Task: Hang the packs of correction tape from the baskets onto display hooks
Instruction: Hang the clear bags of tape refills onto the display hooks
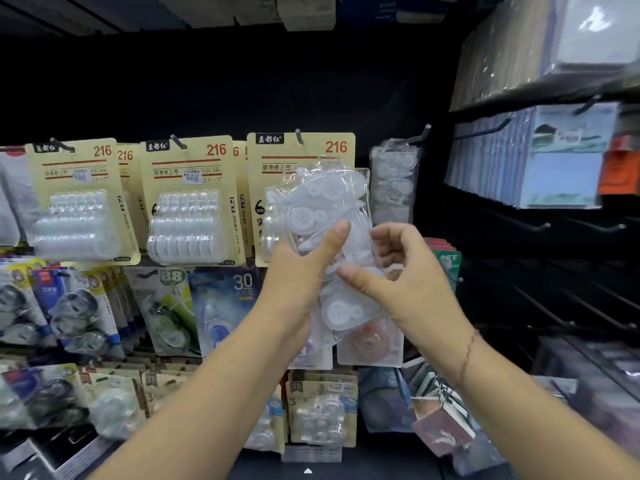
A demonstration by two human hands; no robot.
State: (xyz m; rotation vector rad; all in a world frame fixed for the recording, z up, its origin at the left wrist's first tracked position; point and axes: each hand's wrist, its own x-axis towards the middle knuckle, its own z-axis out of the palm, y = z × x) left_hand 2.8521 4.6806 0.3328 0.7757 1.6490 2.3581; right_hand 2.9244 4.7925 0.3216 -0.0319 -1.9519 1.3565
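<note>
Head view: clear packs (322, 202) are gripped under the left hand (298, 275) thumb, one pinched by the right hand (401, 275), seemingly for the far hook (420, 133).

The pack (311, 209) in the left hand (298, 271) is clear plastic over white wheels. Left of that hand hang beige cards (187, 157) with red numerals, red stripes and black labels. Lower left of it sits a blue card (221, 292), and a thin red string (467, 355) circles the right wrist.

A stationery shop: priced packs (188, 199) hang on display hooks (417, 135).
</note>
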